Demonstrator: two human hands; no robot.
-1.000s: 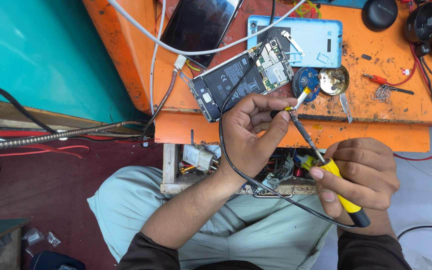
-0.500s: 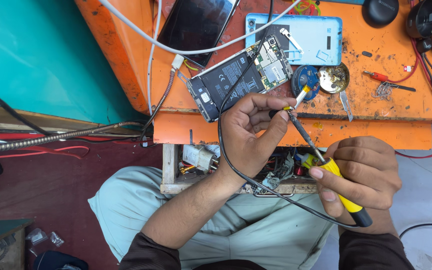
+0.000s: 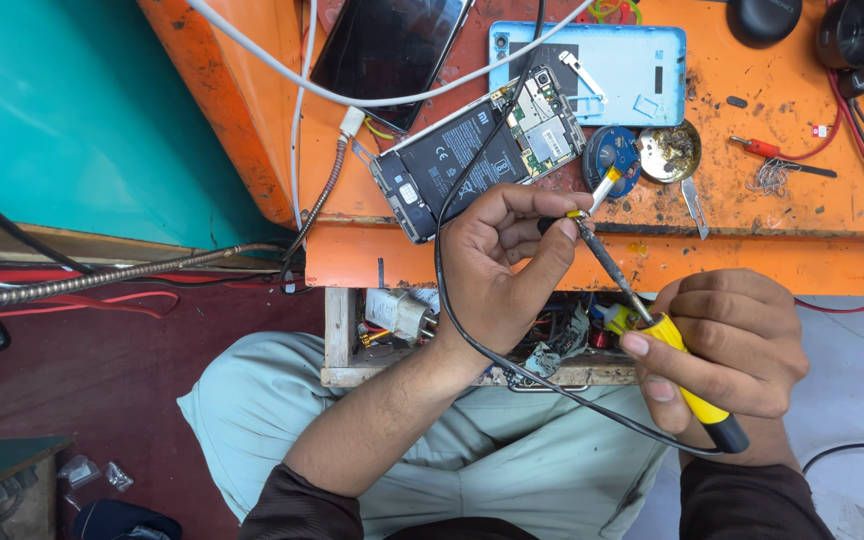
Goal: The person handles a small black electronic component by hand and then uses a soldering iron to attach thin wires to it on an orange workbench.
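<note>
At the centre of the frame, we see little change from a second ago: the left hand (image 3: 507, 265) still pinches a small yellow-tipped piece (image 3: 580, 212) between thumb and forefinger, just below the bench (image 3: 752, 250) edge. The right hand (image 3: 727, 350), at lower right, stays closed around the yellow handle of the soldering iron (image 3: 642, 315), its tip touching that piece as before. Both hands have barely shifted, so we judge the joint is being held steady under heat. The opened phone (image 3: 482, 150) lies untouched above, near the tin (image 3: 669, 152).
</note>
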